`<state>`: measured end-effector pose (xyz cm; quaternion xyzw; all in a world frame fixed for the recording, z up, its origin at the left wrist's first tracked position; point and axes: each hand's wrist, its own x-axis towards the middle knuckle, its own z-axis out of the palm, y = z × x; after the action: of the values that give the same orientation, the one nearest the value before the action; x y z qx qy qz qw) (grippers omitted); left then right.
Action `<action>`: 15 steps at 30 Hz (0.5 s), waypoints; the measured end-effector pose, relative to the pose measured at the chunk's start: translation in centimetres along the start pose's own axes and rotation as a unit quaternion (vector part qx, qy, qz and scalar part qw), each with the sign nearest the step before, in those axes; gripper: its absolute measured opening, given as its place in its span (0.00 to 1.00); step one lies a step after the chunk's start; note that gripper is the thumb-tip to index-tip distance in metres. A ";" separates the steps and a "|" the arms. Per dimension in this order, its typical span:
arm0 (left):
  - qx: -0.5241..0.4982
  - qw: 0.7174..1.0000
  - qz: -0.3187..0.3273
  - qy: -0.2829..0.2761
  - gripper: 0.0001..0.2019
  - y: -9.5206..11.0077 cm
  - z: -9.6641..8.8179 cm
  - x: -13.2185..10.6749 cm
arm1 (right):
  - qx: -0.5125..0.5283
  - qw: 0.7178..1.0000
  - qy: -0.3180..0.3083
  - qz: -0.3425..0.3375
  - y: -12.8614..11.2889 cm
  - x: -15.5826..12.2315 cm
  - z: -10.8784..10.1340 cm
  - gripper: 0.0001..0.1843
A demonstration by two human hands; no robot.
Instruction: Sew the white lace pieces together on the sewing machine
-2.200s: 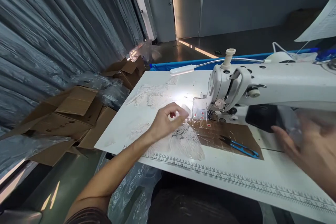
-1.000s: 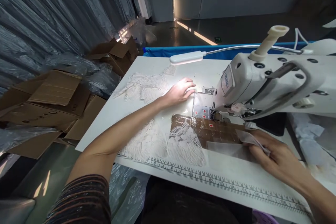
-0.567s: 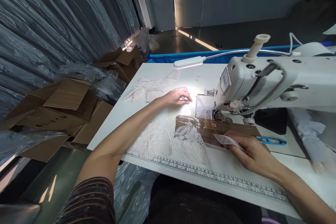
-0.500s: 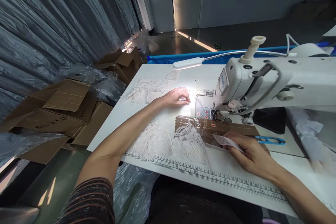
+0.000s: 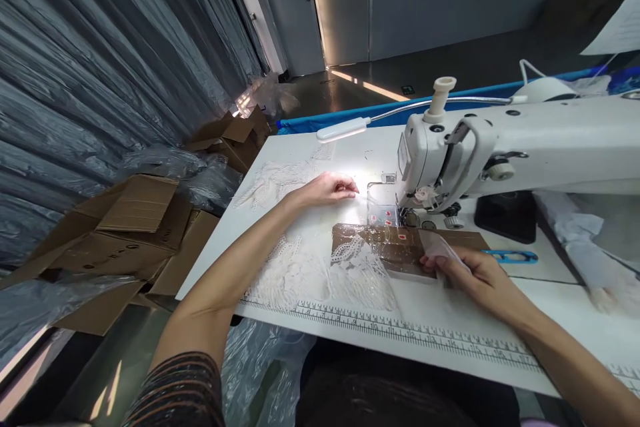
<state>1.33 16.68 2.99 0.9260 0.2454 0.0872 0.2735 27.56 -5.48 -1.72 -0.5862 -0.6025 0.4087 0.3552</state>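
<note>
My right hand [image 5: 467, 270] pinches a small piece of sheer white fabric [image 5: 440, 247] between thumb and fingers, over the brown board [image 5: 405, 253] in front of the sewing machine [image 5: 450, 153]. My left hand [image 5: 336, 188] rests on the white table left of the needle area, under the lamp. Its fingers are curled together, and whatever they may hold cannot be made out. Between my arms lies white lace fabric [image 5: 360, 277], partly over the board's left end. More lace pieces [image 5: 273, 180] lie beyond my left forearm. Blue thread snips [image 5: 513, 257] lie beyond my right hand.
A printed ruler strip [image 5: 375, 327] runs along the table's front edge. A lamp [image 5: 343, 129] on a flexible neck reaches over the table. Open cardboard boxes [image 5: 135, 213] and clear plastic stand on the floor to the left. White fabric [image 5: 575, 233] lies under the machine arm.
The view has shifted slightly. The fabric piece in my right hand now stands more upright and nearer the fingers. My left hand stays curled in nearly the same spot.
</note>
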 end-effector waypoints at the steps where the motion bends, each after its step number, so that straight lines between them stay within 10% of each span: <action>1: 0.012 1.000 -0.003 0.004 0.10 -0.1 0.1 0.2 | 0.026 1.000 0.006 0.015 0.0 0.0 0.0 0.23; 9: 0.088 0.990 -0.002 0.111 0.12 0.9 1.4 -0.6 | 0.312 0.942 -0.018 0.120 -0.9 -0.2 -1.2 0.20; 15: 0.118 0.993 -0.013 0.004 0.11 1.8 1.6 -3.6 | 0.384 0.909 -0.043 0.154 -1.1 -0.5 -1.6 0.14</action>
<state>-0.56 12.87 2.55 0.9481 0.2674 0.0573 0.1624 28.59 -5.82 -0.03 -0.4720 -0.3153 0.6832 0.4595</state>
